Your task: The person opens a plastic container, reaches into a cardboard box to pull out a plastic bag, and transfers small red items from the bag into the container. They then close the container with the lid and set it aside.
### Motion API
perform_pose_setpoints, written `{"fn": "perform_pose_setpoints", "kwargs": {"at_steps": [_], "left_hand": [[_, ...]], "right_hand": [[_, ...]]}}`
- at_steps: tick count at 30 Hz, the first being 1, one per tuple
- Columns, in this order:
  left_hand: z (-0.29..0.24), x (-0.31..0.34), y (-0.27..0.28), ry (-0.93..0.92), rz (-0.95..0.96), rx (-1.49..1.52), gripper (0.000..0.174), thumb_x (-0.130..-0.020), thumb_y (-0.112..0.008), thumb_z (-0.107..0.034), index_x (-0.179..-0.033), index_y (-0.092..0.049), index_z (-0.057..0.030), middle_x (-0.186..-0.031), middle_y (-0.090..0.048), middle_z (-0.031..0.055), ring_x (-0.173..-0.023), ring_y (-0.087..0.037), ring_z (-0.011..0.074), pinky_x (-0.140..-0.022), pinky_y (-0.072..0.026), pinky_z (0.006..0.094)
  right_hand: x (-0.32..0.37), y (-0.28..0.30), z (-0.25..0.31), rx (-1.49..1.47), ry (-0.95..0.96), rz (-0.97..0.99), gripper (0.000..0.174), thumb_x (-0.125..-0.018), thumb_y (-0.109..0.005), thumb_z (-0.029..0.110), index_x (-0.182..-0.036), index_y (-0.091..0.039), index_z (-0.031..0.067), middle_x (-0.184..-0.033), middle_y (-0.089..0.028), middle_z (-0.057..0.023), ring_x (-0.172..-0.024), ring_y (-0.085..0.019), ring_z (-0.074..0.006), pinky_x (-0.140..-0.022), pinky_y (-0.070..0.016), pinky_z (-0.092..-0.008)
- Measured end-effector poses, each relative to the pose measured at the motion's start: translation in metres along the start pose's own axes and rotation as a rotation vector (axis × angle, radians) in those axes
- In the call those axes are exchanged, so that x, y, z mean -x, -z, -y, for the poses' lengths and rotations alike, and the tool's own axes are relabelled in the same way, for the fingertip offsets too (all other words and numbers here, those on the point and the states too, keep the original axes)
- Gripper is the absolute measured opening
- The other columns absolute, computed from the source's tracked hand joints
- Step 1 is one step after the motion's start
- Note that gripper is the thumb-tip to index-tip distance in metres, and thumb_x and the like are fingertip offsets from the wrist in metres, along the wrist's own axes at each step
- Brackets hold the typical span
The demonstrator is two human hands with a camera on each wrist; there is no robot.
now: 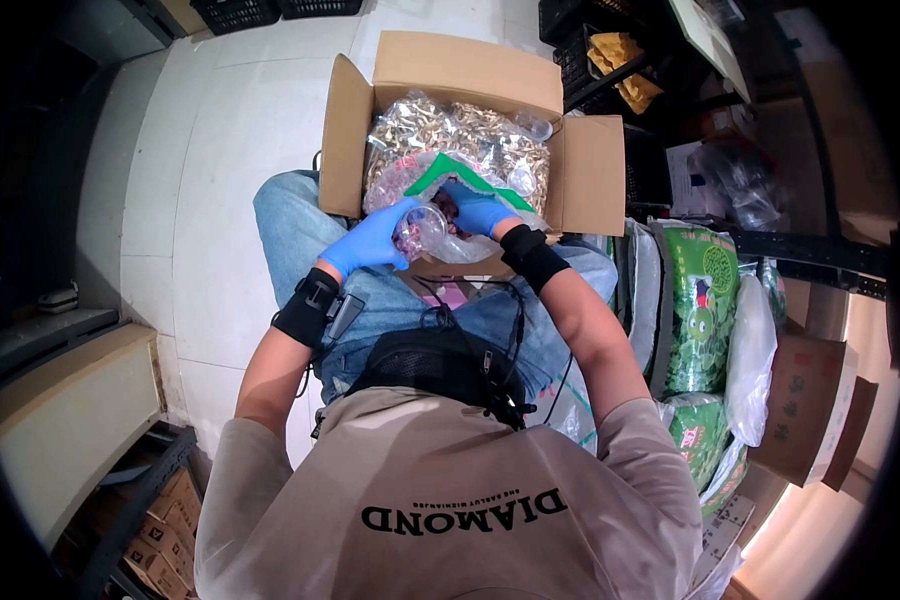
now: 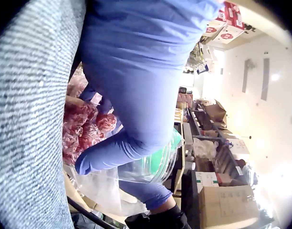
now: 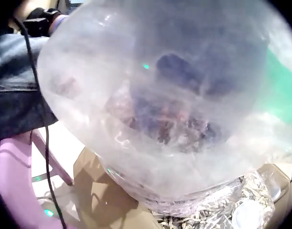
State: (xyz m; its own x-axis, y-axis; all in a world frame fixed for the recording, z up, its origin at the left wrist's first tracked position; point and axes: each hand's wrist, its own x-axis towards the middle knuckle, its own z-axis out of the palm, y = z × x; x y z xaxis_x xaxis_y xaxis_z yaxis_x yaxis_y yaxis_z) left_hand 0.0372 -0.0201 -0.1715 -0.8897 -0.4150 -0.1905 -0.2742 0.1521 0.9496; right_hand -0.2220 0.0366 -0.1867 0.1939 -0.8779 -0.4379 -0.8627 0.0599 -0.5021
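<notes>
My left hand (image 1: 370, 240), in a blue glove, grips a tilted clear plastic jar (image 1: 425, 228) with reddish dried pieces inside. In the left wrist view its fingers curl round the jar near the clear round rim (image 2: 158, 164), and dark red crinkled pieces (image 2: 81, 136) show beyond the glove. A clear plastic bag with a green upper part (image 1: 450, 170) stands beside the jar. Inside that bag is my gloved right hand (image 1: 478, 210), with dark red pieces (image 1: 445, 206) at its fingers. Through the cloudy film (image 3: 88, 81), the right wrist view shows blurred fingers around these pieces.
An open cardboard box (image 1: 345, 135) between the knees holds bags of pale dried slices (image 1: 495, 135) and a clear cup (image 1: 533, 125). Green printed bags (image 1: 698, 310) stand at the right, near shelving. A black cable (image 3: 46, 143) hangs by a purple stool (image 3: 12, 167).
</notes>
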Motion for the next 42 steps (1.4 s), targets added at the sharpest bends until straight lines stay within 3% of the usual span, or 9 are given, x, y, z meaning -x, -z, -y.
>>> {"fn": "perform_pose_setpoints", "kwargs": {"at_steps": [5, 7, 10, 18, 20, 24, 27, 32, 42], "left_hand": [[0.004, 0.0, -0.001, -0.017, -0.032, -0.027, 0.09, -0.056, -0.083, -0.005, -0.139, -0.049, -0.0017, -0.128, -0.063, 0.018, -0.123, -0.061, 0.03, -0.108, -0.0462, 0.0378], [0.002, 0.0, -0.001, -0.055, -0.043, -0.035, 0.09, -0.056, -0.083, -0.005, -0.139, -0.049, -0.0016, -0.128, -0.063, 0.0183, -0.123, -0.06, 0.0299, -0.108, -0.0462, 0.0379], [0.001, 0.001, 0.0, -0.016, -0.032, 0.004, 0.092, -0.057, -0.084, -0.006, -0.141, -0.048, -0.0015, -0.128, -0.063, 0.0184, -0.123, -0.061, 0.0299, -0.107, -0.0463, 0.0378], [0.002, 0.001, -0.001, -0.002, -0.046, -0.02, 0.095, -0.058, -0.084, -0.007, -0.145, -0.046, -0.0017, -0.129, -0.065, 0.0181, -0.121, -0.062, 0.0287, -0.107, -0.0469, 0.0376], [-0.001, 0.001, 0.001, -0.01, -0.053, -0.014, 0.095, -0.058, -0.085, -0.008, -0.144, -0.047, -0.0019, -0.129, -0.065, 0.018, -0.121, -0.062, 0.0285, -0.107, -0.0471, 0.0377], [-0.002, 0.001, 0.0, -0.066, -0.073, 0.001, 0.094, -0.06, -0.087, -0.01, -0.145, -0.048, -0.0026, -0.129, -0.066, 0.0179, -0.119, -0.063, 0.0283, -0.107, -0.0473, 0.0379], [-0.002, 0.001, -0.001, -0.063, -0.083, 0.007, 0.094, -0.061, -0.088, -0.011, -0.146, -0.047, -0.0028, -0.13, -0.066, 0.0178, -0.12, -0.063, 0.0283, -0.107, -0.0472, 0.038], [-0.003, 0.002, 0.0, -0.069, -0.095, -0.031, 0.094, -0.062, -0.089, -0.014, -0.146, -0.047, -0.0029, -0.132, -0.066, 0.0182, -0.122, -0.063, 0.0299, -0.108, -0.0472, 0.0386], [-0.001, 0.0, -0.002, -0.096, -0.127, -0.082, 0.095, -0.061, -0.091, -0.018, -0.144, -0.048, 0.0001, -0.13, -0.065, 0.024, -0.121, -0.064, 0.0351, -0.104, -0.0498, 0.0407]], "right_hand": [[-0.001, -0.002, -0.004, -0.156, -0.048, 0.136, 0.056, -0.089, -0.062, 0.012, -0.143, -0.049, 0.0137, -0.127, -0.064, -0.0243, -0.112, -0.064, -0.0437, -0.096, -0.0525, -0.0466], [0.001, -0.002, -0.003, -0.307, -0.071, 0.102, 0.039, -0.091, -0.059, 0.004, -0.13, -0.057, 0.0088, -0.1, -0.07, -0.0089, -0.07, -0.069, -0.019, -0.055, -0.0555, -0.0345], [-0.004, 0.0, -0.007, -0.282, -0.169, 0.217, 0.05, -0.093, -0.059, 0.018, -0.142, -0.052, 0.0132, -0.121, -0.067, -0.0243, -0.103, -0.068, -0.0396, -0.09, -0.0548, -0.0451], [-0.021, -0.008, -0.04, -0.337, -0.206, 0.18, 0.04, -0.097, -0.061, 0.036, -0.122, -0.069, 0.0067, -0.117, -0.072, -0.02, -0.099, -0.071, -0.0343, -0.089, -0.0555, -0.0406], [-0.011, 0.002, -0.029, -0.313, -0.167, 0.055, 0.03, -0.104, -0.059, 0.028, -0.122, -0.069, 0.0062, -0.093, -0.075, -0.0096, -0.07, -0.07, -0.017, -0.066, -0.0589, -0.0336], [-0.006, 0.016, -0.028, -0.692, -0.23, 0.107, 0.031, -0.103, -0.06, 0.026, -0.122, -0.069, 0.004, -0.099, -0.075, -0.0055, -0.08, -0.07, -0.0164, -0.074, -0.0583, -0.0332], [0.003, 0.033, -0.018, -0.249, 0.112, -0.104, 0.03, -0.103, -0.06, 0.026, -0.121, -0.07, 0.003, -0.105, -0.074, -0.0068, -0.088, -0.069, -0.0162, -0.079, -0.0572, -0.0312], [0.033, 0.052, 0.019, -1.363, -0.129, 0.037, 0.028, -0.101, -0.064, 0.025, -0.118, -0.07, 0.0033, -0.1, -0.072, -0.0038, -0.082, -0.068, -0.0114, -0.076, -0.0564, -0.0287], [0.055, 0.066, 0.069, -0.617, 0.018, 0.026, 0.037, -0.1, -0.066, 0.033, -0.127, -0.07, 0.0083, -0.103, -0.073, -0.0068, -0.085, -0.069, -0.0127, -0.079, -0.0556, -0.0286]]}}
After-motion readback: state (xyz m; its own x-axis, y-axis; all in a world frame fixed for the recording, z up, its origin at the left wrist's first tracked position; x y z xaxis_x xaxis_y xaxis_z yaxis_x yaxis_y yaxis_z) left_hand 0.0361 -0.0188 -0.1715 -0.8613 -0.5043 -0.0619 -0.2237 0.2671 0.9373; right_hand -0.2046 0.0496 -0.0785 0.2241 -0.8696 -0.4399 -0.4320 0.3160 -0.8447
